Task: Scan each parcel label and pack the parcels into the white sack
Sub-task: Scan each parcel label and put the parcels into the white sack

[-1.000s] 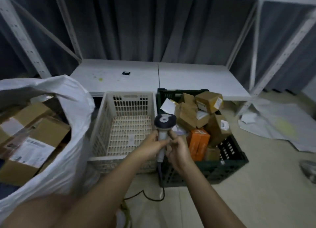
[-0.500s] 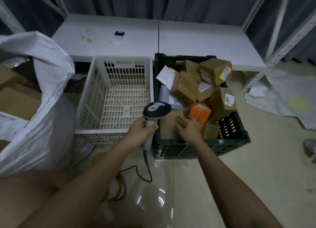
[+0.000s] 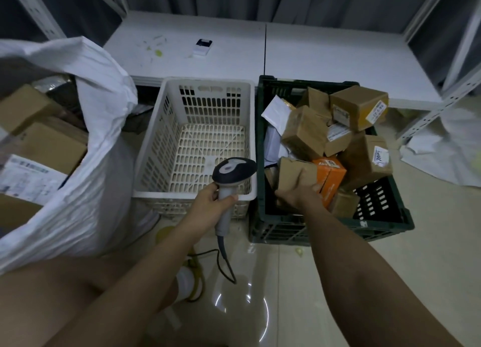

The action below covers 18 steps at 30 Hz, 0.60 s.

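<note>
left hand (image 3: pixel 212 206) grips one scanner (image 3: pixel 232 170) | right hand (image 3: pixel 296 193) grasps one brown parcel (image 3: pixel 292 173) | green crate (image 3: pixel 385 223): roughly nine parcels

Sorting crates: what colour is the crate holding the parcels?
Dark green crate, clearest in the head view.

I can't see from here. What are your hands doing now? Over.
Left hand holds scanner. Right hand grips brown box in green crate. Orange box crowds beside it.

A white basket (image 3: pixel 166 148) beside a green crate (image 3: pixel 385 224) — pale shelf (image 3: pixel 325 57) behind.
</note>
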Tool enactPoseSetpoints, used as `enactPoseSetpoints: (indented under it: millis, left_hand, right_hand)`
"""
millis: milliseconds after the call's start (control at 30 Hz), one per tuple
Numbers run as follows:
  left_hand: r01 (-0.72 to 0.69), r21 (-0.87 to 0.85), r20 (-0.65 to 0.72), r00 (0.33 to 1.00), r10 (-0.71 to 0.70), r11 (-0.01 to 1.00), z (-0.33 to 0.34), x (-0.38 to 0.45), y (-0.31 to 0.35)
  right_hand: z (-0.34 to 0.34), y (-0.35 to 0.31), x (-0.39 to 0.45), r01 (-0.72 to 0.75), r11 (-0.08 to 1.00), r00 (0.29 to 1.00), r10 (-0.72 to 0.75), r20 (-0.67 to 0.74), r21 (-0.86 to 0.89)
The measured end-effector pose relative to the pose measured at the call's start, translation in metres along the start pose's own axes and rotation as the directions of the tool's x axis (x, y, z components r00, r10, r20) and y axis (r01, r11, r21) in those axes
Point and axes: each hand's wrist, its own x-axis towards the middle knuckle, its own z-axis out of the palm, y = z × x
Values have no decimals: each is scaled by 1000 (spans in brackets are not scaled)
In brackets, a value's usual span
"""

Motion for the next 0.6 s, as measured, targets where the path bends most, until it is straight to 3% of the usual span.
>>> enactPoseSetpoints:
  millis: [100, 200, 333, 400, 467, 533, 600]
  left_hand:
    - [-19, -19, 18, 1000, 19, 1000, -3, -3, 1]
    - [-33, -50, -5, 999, 33, 998, -8, -4, 2]
    - [-51, -87, -72, 996, 45, 995, -8, -8, -1]
    - [-55, -122, -119, 992, 41, 991, -5, -13, -3]
    - [-68, -157, -159, 986, 43, 985, -2, -20, -6]
    - [-75, -168, -185, 982, 43, 983, -1, -27, -9]
    - [-76, -167, -189, 981, 44, 983, -3, -34, -13]
  right_hand:
    - [-9, 6, -9, 52, 984, 994, -35, -99, 171]
    - [-28, 15, -27, 195, 906, 964, -105, -246, 376]
    - [-38, 29, -61, 397, 785, 909, -263, -325, 475]
    - [-32, 33, -81, 451, 798, 889, -358, -286, 400]
    - [-21, 32, -97, 499, 840, 855, -436, -283, 212]
    - [-8, 25, -110, 517, 854, 811, -468, -351, 54]
    - [1, 18, -119, 504, 864, 791, -460, -404, 4]
